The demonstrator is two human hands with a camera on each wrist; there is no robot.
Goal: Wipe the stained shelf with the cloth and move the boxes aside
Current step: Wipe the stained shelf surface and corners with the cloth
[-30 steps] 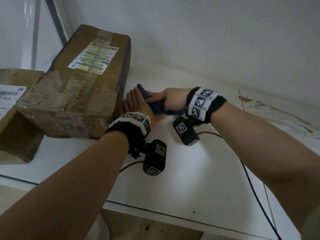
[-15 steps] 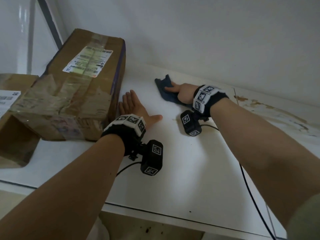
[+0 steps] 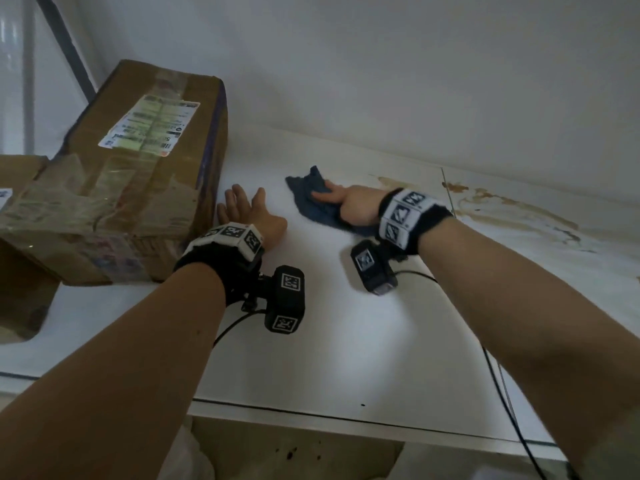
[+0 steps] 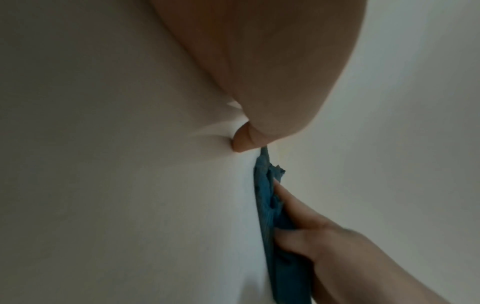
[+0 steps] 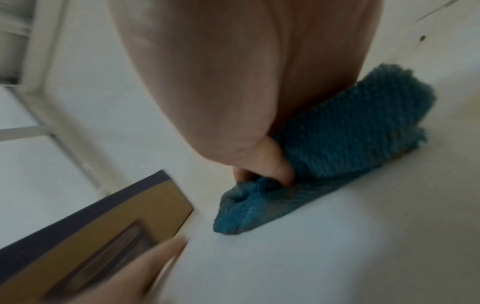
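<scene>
At the front, the flat white shelf board (image 3: 346, 341) has a thin dark line along its near edge, and a thin black cable (image 3: 502, 382) runs over it on the right side. Further in, the left hand (image 3: 247, 211) lies flat on the shelf with straight, relaxed fingers and holds nothing; it is just beside the large brown cardboard box with tape and a white shipping label (image 3: 138, 174), whose side stands to its left. I cannot tell if the fingers touch the box. To the right of this hand, a little further back, the right hand (image 3: 349, 206) presses the crumpled dark blue terry cloth (image 3: 311, 199) down on the shelf, the fingers bent into the fabric and gripping it. The right wrist view shows the thumb dug into a fold of the cloth. On the far right, brown stains (image 3: 502, 209) spread over the shelf, apart from the cloth. At the far left edge, a second brown cardboard box (image 3: 17, 174) stands beside the first.
</scene>
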